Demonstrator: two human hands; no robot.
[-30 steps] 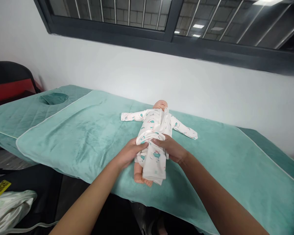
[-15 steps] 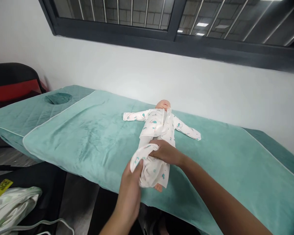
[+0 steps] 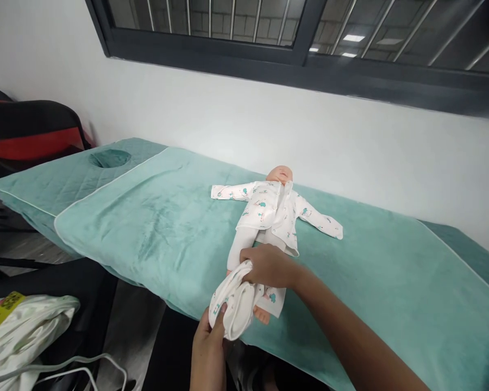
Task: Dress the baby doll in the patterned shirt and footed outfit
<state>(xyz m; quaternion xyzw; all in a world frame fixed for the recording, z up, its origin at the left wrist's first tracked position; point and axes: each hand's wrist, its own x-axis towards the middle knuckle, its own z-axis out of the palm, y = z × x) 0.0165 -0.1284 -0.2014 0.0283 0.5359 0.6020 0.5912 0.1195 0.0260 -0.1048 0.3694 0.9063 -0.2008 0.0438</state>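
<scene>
A baby doll [image 3: 280, 175] lies on its back, dressed in a white printed jacket [image 3: 261, 203] with both sleeves spread. White printed baby pants [image 3: 238, 304] are bunched at its lower legs. One bare foot [image 3: 262, 315] pokes out of a pant leg at the right; the doll's other leg [image 3: 241, 247] lies outside the pants. My left hand [image 3: 212, 336] pinches the lower left edge of the gathered cloth, thumb on top. Over the doll's shins, my right hand [image 3: 269, 266] grips the upper edge of the pants, its fingertips partly hidden in the fabric.
A green padded bed [image 3: 155, 228] with a face hole [image 3: 110, 158] stands against the white wall below a barred window. At lower left, folded white cloth [image 3: 36, 331] lies on a black chair seat, with a pale cable [image 3: 77, 359] in front. Black-and-red chairs [image 3: 36, 142] stand farther back.
Both hands have drawn the pants down toward the near bed edge, uncovering more of the doll's legs. The bunched pants opening now faces me more. The view has shifted slightly left.
</scene>
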